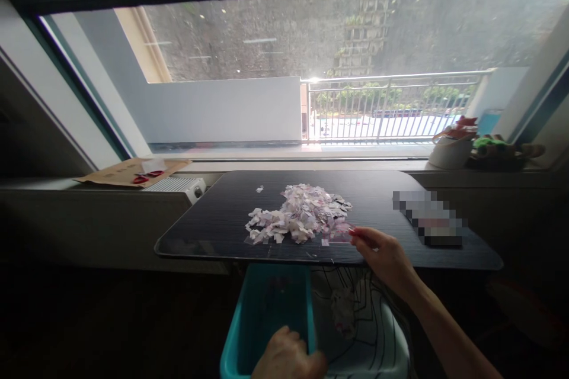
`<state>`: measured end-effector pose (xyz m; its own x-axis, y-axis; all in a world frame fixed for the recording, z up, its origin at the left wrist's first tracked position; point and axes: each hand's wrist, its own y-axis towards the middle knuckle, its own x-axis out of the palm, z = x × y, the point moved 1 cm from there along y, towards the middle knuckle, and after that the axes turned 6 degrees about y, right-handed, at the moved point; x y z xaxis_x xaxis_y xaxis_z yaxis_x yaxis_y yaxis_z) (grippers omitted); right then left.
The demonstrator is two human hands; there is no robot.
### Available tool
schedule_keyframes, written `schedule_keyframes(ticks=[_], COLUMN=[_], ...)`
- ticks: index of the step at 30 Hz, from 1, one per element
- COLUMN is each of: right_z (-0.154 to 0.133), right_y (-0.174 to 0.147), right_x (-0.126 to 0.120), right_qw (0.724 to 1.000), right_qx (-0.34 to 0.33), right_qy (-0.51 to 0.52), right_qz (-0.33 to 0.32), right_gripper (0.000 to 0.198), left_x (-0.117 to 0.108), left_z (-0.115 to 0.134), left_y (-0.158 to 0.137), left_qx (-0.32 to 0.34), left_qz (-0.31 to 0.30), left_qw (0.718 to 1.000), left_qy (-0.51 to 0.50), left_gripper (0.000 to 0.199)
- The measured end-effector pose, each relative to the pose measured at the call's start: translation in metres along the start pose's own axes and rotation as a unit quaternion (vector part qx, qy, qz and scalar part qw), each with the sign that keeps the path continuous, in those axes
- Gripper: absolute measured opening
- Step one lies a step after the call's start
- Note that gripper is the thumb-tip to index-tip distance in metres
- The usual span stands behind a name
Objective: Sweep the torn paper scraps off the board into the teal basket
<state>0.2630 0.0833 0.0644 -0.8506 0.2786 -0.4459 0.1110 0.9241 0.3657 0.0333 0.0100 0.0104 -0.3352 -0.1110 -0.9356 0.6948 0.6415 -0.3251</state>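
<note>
A loose heap of small torn paper scraps (306,210), white with pink tints, lies on the dark table (200,213). At the heap's right front edge, my right hand (384,251) pinches the corner of a thin, see-through pinkish piece (338,231). It looks like plastic, and its far end lies against the scraps. Below the table's front edge stands a teal plastic bin (235,331). My left hand (288,355) is closed on the bin's right rim, with the fingers on the inner side. A few indistinct bits show inside the bin.
Beside the bin is a pale container (398,337) with line-patterned cloth and a whitish crumpled item. A blurred-out object (429,219) lies at the table's right. Red-handled scissors (144,177) rest on brown paper (111,172) at the left sill. A white pot (448,151) stands right.
</note>
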Motion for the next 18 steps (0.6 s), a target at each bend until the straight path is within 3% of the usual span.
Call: schedule_keyframes(ticks=[5,18], right_z=[0.000,0.007], right_y=[-0.013,-0.029], right_x=[-0.015,-0.018], right_qw=[1.000,0.990], right_qx=[0.021,0.089], right_qy=[-0.008,0.107], right_qz=[0.006,0.019], right_gripper=[0.027,0.027], left_x=[-0.008,-0.006], left_z=[0.000,0.000], left_y=[-0.006,-0.005], left_qx=[0.007,0.006], left_qz=[0.033,0.049], left_qw=[0.999,0.999], left_qy=[-0.013,-0.010], left_gripper=[0.008,0.010])
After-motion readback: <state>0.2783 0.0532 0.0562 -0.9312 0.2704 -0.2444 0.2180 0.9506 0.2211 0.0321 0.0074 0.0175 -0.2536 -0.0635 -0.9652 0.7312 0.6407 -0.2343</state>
